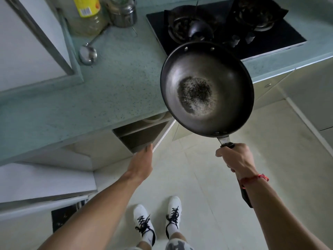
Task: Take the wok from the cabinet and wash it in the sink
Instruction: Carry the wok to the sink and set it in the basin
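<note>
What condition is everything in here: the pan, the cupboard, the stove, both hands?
wok: held in the air, dark residue at its bottom
right hand: closed around the wok's handle
left hand: on the cabinet door's edge
cabinet door: open
stove: no flame visible
ladle: lying on the counter

Red cord bracelet (255, 179); white sneakers (144, 222), black laces; possibly camouflage shorts (177, 245).

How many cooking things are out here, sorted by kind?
Woks: 1, held by the right hand
Ladles: 1
Oil bottles: 1
Steel canisters: 1
Stove burners: 2
Total: 6
</note>
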A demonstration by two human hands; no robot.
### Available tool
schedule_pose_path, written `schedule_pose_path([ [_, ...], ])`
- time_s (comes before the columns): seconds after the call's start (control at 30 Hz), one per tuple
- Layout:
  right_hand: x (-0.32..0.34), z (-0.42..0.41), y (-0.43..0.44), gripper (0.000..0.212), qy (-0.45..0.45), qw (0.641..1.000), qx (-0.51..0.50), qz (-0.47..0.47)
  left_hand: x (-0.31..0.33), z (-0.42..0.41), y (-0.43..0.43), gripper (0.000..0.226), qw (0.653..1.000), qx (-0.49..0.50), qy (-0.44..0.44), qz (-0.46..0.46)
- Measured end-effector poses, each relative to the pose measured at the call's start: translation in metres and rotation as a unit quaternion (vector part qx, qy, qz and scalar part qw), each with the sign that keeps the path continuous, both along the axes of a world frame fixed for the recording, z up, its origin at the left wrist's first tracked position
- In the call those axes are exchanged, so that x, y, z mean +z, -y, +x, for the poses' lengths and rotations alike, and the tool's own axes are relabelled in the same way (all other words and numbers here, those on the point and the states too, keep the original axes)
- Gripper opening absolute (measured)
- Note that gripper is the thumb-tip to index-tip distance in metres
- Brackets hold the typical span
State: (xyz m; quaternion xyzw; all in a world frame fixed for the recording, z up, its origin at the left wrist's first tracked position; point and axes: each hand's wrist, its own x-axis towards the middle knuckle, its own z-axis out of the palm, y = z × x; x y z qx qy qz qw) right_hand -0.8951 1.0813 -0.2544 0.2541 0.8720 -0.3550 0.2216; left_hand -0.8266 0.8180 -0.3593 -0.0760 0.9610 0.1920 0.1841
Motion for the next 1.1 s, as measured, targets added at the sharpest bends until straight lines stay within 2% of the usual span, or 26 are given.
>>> schedule_pose_path([
  [0.1, 0.003, -0.004, 0.008, 0.023, -0.005, 1.0, 0.0, -0.002, 0.001, -0.004, 0.018, 0.058, 0.999, -0.043, -0.013, -0.03],
  [0.17, 0.004, -0.007, 0.012, 0.022, -0.005, 1.0, 0.004, 0.001, -0.003, -0.008, 0.029, 0.059, 0.992, -0.081, -0.063, -0.078],
  [0.27, 0.004, -0.011, 0.018, 0.019, -0.003, 1.0, 0.013, 0.002, -0.002, -0.014, 0.046, 0.085, 0.978, -0.113, -0.088, -0.153],
  [0.37, 0.004, -0.013, 0.022, 0.013, -0.003, 1.0, 0.015, 0.008, 0.004, -0.022, 0.058, 0.101, 0.97, -0.124, -0.099, -0.186],
  [0.47, 0.002, -0.015, 0.025, 0.017, 0.003, 1.0, 0.013, 0.013, 0.01, -0.033, 0.068, 0.106, 0.964, -0.098, -0.094, -0.227],
  [0.6, 0.0, -0.017, 0.028, 0.025, 0.006, 1.0, 0.011, 0.023, 0.014, -0.045, 0.084, 0.109, 0.965, -0.038, -0.046, -0.255],
  [0.87, -0.001, -0.018, 0.036, 0.016, 0.007, 0.999, 0.022, 0.024, 0.01, -0.06, 0.1, 0.124, 0.976, 0.028, -0.025, -0.215],
  [1.1, -0.004, -0.021, 0.039, 0.013, 0.014, 0.999, 0.026, 0.018, 0.004, -0.068, 0.107, 0.109, 0.968, 0.043, -0.033, -0.245],
])
